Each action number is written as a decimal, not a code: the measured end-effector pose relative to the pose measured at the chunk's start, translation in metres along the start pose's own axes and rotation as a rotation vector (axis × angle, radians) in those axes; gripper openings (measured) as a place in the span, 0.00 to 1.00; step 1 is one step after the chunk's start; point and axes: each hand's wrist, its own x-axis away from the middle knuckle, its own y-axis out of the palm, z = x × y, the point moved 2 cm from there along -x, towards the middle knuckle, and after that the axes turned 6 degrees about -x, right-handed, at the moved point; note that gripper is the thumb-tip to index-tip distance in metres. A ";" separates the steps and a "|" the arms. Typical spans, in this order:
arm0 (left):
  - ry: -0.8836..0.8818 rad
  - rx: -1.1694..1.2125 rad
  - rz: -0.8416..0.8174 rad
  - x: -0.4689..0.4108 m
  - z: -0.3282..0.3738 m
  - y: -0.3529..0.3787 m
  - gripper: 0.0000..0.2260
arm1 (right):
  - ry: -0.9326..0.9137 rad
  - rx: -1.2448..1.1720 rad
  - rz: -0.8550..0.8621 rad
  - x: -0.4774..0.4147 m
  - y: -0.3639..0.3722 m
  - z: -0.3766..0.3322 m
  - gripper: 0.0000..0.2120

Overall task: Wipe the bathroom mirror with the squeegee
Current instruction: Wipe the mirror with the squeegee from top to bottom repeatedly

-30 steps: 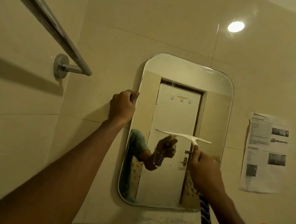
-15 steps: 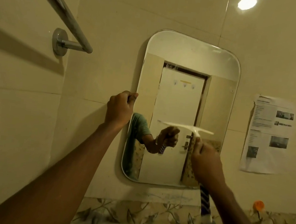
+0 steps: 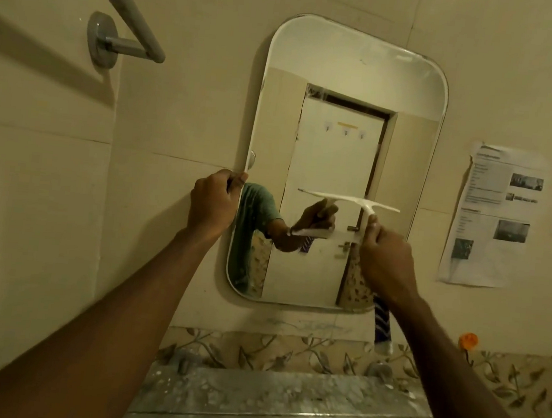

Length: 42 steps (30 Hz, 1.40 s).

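A rounded rectangular mirror (image 3: 349,64) hangs on the beige tiled wall. It reflects a white door and my arm. My right hand (image 3: 386,260) grips the handle of a white T-shaped squeegee (image 3: 353,201). Its blade lies level against the glass, a little below the mirror's middle. My left hand (image 3: 213,202) pinches the mirror's left edge about halfway up. Most of the squeegee handle is hidden inside my right fist.
A metal towel rail (image 3: 125,5) juts out at upper left. Printed paper sheets (image 3: 493,216) are stuck to the wall right of the mirror. A glass shelf (image 3: 266,396) runs below, with a striped tube (image 3: 382,327) and an orange cap (image 3: 468,340) above it.
The squeegee and my right hand have slid down the glass a little. My view has tilted downward, bringing the shelf into sight. My left hand stays on the mirror's edge.
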 end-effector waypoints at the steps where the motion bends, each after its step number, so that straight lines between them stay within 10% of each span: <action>1: -0.001 -0.002 -0.001 0.004 -0.002 0.001 0.17 | 0.012 0.005 -0.008 0.010 0.006 0.010 0.21; 42: -0.009 0.011 -0.033 0.022 -0.011 0.003 0.17 | 0.107 0.008 0.033 0.124 0.061 0.091 0.18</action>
